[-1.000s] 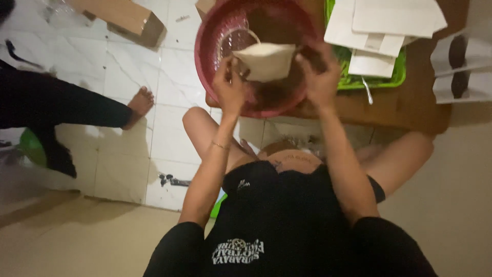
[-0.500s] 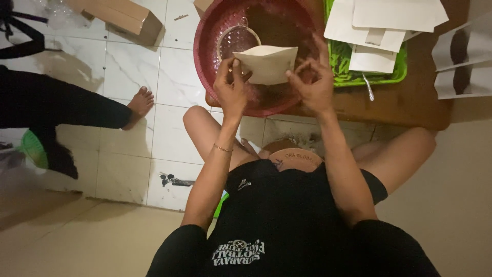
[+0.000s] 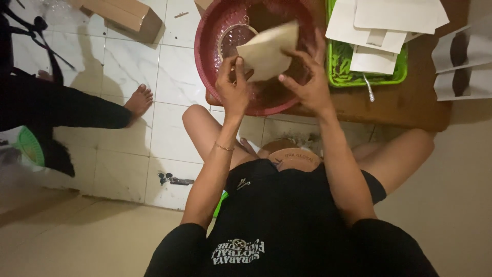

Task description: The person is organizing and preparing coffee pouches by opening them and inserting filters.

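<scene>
Both hands hold a flat, cream-coloured paper pouch (image 3: 269,50) above a round red plastic basin (image 3: 215,31) with dark loose material at its bottom. The left hand (image 3: 233,87) pinches the pouch's lower left corner between thumb and fingers, while the right hand (image 3: 307,82) closes on its lower right edge, so the pouch stays tilted over the basin, where anything spilled would fall inside. Whether its mouth is open is unclear from this angle. A green plastic tray (image 3: 341,66) stacked with white paper pouches (image 3: 389,20) sits just beside the basin on a low brown wooden board (image 3: 405,102).
</scene>
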